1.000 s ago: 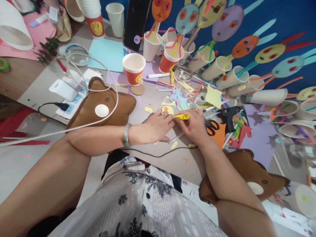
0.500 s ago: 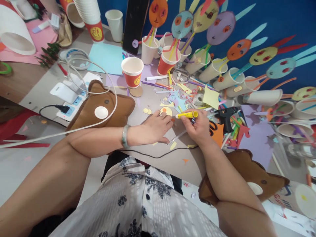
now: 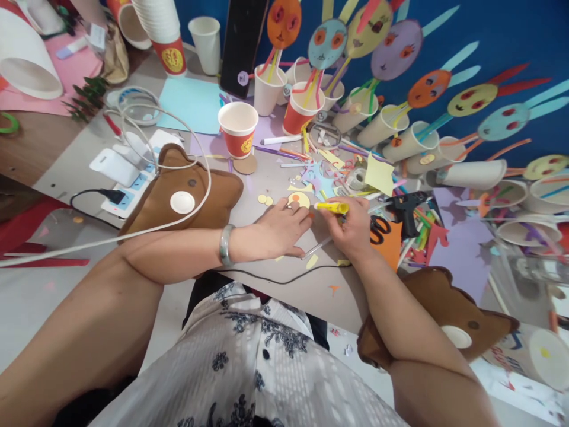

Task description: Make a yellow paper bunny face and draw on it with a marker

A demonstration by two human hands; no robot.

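Observation:
My left hand point(image 3: 280, 229) lies spread on the table, its fingertips on the lower edge of a round yellow paper piece point(image 3: 303, 200) with orange on it. Just right of it, my right hand point(image 3: 351, 230) is closed round a yellow marker point(image 3: 334, 207), whose left end is near the paper. A thin clear stick point(image 3: 316, 248) lies between the two hands. Small yellow discs point(image 3: 265, 200) are left of the round piece. Black scissor handles point(image 3: 380, 230) show on orange paper, right of my right hand.
A red and white cup point(image 3: 239, 131) stands behind my hands. Paper scraps point(image 3: 324, 178), a black glue gun point(image 3: 406, 213) and cups with paper rabbit faces point(image 3: 328, 44) fill the back and right. A power strip point(image 3: 131, 193) and white cable lie left; a black cord crosses the front.
My right hand has shifted slightly left with the yellow marker, uncovering more of the scissor handles. My left hand stays in place.

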